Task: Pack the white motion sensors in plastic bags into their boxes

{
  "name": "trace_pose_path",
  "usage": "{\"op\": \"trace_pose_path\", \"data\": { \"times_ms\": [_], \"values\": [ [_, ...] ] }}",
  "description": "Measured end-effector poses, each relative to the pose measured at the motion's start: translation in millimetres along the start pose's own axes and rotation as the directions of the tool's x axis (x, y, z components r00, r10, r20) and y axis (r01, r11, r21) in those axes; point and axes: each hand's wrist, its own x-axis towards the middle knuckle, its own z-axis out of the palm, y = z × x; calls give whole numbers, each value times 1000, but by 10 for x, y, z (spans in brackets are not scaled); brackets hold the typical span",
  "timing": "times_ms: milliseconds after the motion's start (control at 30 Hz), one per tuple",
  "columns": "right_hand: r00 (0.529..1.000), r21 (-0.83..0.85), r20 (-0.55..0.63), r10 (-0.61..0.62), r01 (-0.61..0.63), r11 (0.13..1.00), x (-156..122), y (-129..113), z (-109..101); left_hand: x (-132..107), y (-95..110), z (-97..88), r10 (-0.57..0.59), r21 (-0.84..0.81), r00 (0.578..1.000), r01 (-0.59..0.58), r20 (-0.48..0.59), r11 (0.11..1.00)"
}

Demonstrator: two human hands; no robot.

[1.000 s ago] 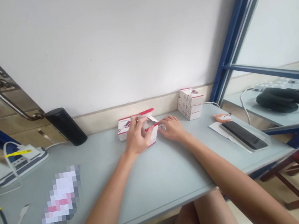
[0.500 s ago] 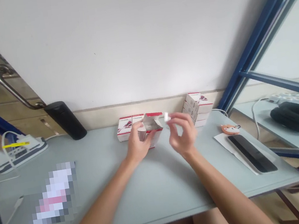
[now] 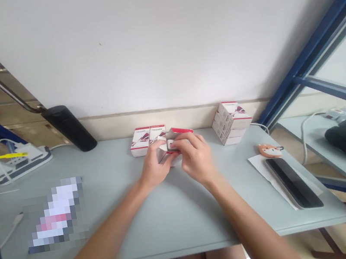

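Observation:
In the head view, my left hand [image 3: 152, 165] is closed around the side of a small red and white cardboard box [image 3: 182, 130], its flap raised at the back. My right hand [image 3: 196, 154] is at the mouth of this box. Its fingers pinch a small white and grey piece [image 3: 172, 144], whose exact kind I cannot make out. Much of the box is hidden behind both hands. Just to the left, two closed boxes [image 3: 142, 139] of the same print lie side by side.
Several like boxes [image 3: 231, 121] are stacked at the back right. A phone [image 3: 295, 182] lies on white paper, below an orange animal-shaped item [image 3: 270, 150]. At left are a black bottle [image 3: 69, 128], a power strip [image 3: 22, 160] and cables. A wall borders the table's back.
My right hand has moved left with the small piece, from beside the box to its opening. My left hand still holds the box. The camera view has shifted slightly.

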Motion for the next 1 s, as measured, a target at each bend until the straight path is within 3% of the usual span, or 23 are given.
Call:
{"op": "trace_pose_path", "data": {
  "times_ms": [233, 367, 500, 600, 733, 867, 933, 1000],
  "values": [
    [996, 68, 84, -3, -2, 998, 7, -3, -38, 74, -26, -89, 140, 56, 984, -147, 113, 988],
    [997, 91, 75, 17, -24, 996, 8, 21, -30, 111, -103, -149, 69, 77, 992, -78, 110, 994],
    [990, -36, 1, 138, -138, 990, -18, 201, -16, 121, -182, -187, -4, 67, 997, -1, 74, 998],
    [942, -197, 87, 323, -302, 933, -89, 411, 6, 99, -223, -185, -69, 73, 996, 64, 61, 995],
    [799, -439, 228, 557, -426, 791, -233, 663, 52, 65, -240, -167, -58, 98, 997, 52, 58, 994],
    [708, -432, 321, 630, -483, 762, -300, 801, 72, 72, -199, -173, -18, 162, 992, -2, 124, 987],
    [697, -375, 309, 648, -537, 756, -268, 791, 58, 84, -163, -178, -13, 196, 990, -15, 140, 981],
    [755, -260, 217, 619, -566, 782, -197, 699, 31, 94, -112, -176, 0, 228, 989, -34, 146, 973]
  ]
}}
